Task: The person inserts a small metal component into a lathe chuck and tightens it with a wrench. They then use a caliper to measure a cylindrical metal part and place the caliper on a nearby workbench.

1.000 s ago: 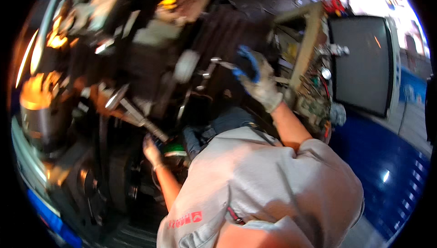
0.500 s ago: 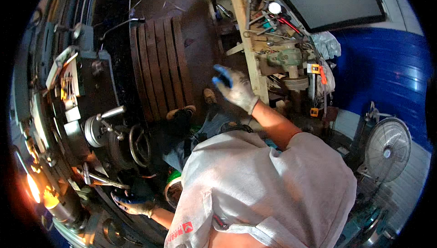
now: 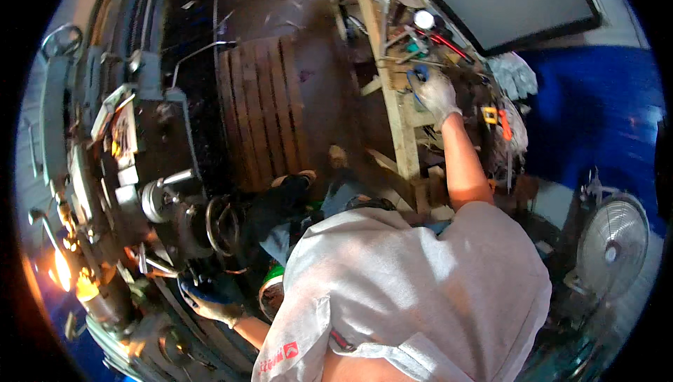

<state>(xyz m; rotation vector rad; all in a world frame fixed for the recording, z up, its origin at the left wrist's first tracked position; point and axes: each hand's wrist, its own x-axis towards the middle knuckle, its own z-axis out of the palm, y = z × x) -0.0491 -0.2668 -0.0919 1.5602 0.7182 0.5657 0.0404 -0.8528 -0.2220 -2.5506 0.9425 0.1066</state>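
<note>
The right hand (image 3: 436, 94) left its place in the air over the floor beside the workbench (image 3: 403, 130) and reached over the bench top, hiding most of the green metal fixture visible half a second earlier. Since the blurred view a second ago, the camera swung, bringing the standing fan (image 3: 611, 243) into sight.
</note>
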